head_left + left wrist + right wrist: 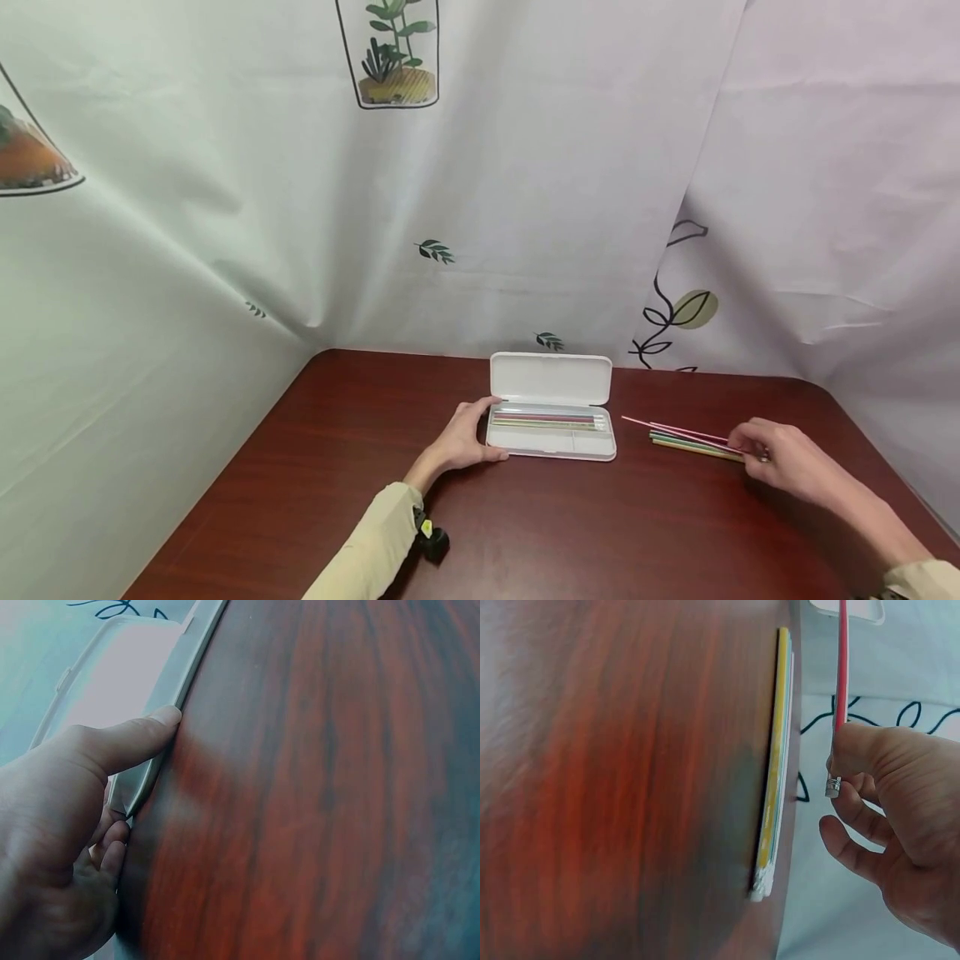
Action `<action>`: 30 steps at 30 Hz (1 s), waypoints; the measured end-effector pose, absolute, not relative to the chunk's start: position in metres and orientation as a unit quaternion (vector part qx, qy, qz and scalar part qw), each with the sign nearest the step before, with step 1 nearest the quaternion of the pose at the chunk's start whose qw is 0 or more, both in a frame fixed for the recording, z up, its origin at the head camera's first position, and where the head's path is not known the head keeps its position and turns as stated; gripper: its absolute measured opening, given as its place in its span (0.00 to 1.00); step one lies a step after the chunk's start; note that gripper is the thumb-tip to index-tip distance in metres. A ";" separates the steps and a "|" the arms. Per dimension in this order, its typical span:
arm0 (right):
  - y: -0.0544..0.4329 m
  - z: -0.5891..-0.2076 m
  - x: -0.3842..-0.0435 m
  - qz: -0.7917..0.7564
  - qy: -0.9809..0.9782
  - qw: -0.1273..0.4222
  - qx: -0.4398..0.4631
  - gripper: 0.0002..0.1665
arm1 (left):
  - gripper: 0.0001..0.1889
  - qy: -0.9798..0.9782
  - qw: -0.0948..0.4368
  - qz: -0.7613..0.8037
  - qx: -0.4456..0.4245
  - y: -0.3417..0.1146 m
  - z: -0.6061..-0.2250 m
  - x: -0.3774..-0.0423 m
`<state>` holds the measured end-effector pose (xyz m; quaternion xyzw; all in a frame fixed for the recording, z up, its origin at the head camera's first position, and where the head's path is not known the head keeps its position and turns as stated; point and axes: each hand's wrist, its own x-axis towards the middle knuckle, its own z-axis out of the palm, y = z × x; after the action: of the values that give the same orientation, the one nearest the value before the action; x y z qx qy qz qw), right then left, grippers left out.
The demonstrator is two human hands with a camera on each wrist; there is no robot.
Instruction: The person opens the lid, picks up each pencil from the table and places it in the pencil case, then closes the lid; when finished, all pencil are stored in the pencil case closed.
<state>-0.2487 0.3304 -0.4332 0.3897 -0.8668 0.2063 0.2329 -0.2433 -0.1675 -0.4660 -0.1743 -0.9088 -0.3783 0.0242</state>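
An open white pencil case [551, 445] lies on the table with its lid raised at the back; several pencils [543, 422] lie in its long compartment. My left hand [459, 439] grips the case's left end, thumb at the front edge and fingers round toward the back corner, as the left wrist view also shows. In my right hand [780, 454], thumb and fingers pinch a red pencil [842, 671] near its eraser end, lifted above the table. Beneath it, several more pencils [775, 765], the nearest yellow, lie side by side on the table.
The dark red wooden table [570, 525] ends at the back against a pale cloth [555, 208] printed with plants. Cloth also hangs along the left and right sides. A small black device [435, 543] is strapped at my left wrist.
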 end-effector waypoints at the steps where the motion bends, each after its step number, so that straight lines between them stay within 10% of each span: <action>1: 0.328 -0.432 -0.250 0.205 -0.867 0.232 0.390 0.27 | 0.47 -0.909 0.024 -0.378 -0.174 -0.168 -0.466 -0.243; 30: 0.248 -0.413 -0.274 0.224 -0.881 0.149 0.390 0.18 | 0.47 -0.910 0.029 -0.372 -0.179 -0.169 -0.468 -0.244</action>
<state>-0.2736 0.2481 -0.4134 0.3902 -0.8806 0.2238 0.1487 -0.2438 -0.1685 -0.4683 -0.1793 -0.9105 -0.3716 0.0292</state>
